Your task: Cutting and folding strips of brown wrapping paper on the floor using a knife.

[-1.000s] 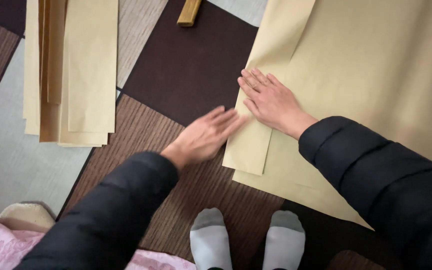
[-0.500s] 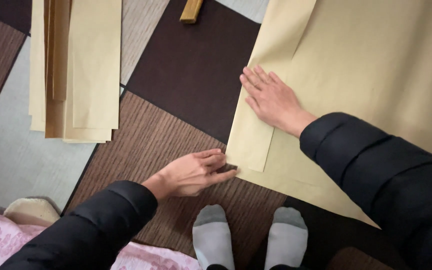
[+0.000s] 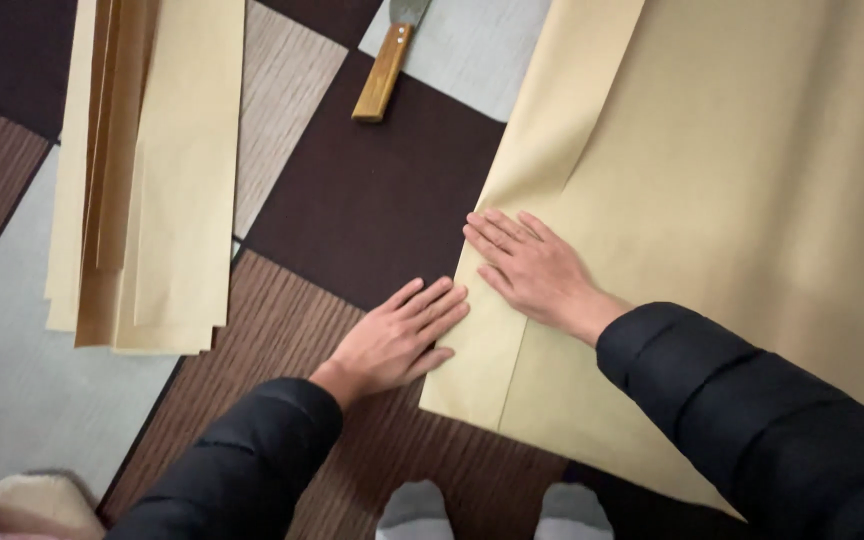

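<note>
**Head view: both palms flat at the folded edge of a tan sheet**

Head camera looks straight down at my two hands on the floor, with my grey-socked feet (image 3: 492, 512) at the bottom edge of the frame. My right hand (image 3: 534, 270) lies flat and spread on the large tan paper sheet (image 3: 752, 200), fingers together and pointing up-left, pressing on the narrow folded flap (image 3: 512, 290) that runs along the sheet's left side. My left hand (image 3: 399, 338) is also open and flat, gripping nothing; its palm rests on the brown striped floor tile (image 3: 282, 340) and its fingertips reach the flap's left edge, just below and left of my right hand. The two hands sit close together but do not overlap.

The sheet fills the right half of the view, lying on the patchwork floor of dark brown, striped brown and pale grey tiles (its lower corner ends near my feet). Well apart to the left lies a stack of long tan paper strips (image 3: 152, 180), laid lengthwise and fanned slightly at the near end. At the top, between the stack and the sheet, a wooden-handled tool (image 3: 384, 72) lies on the floor, its metal blade partly cut off by the frame. Both my sleeves are black.
</note>
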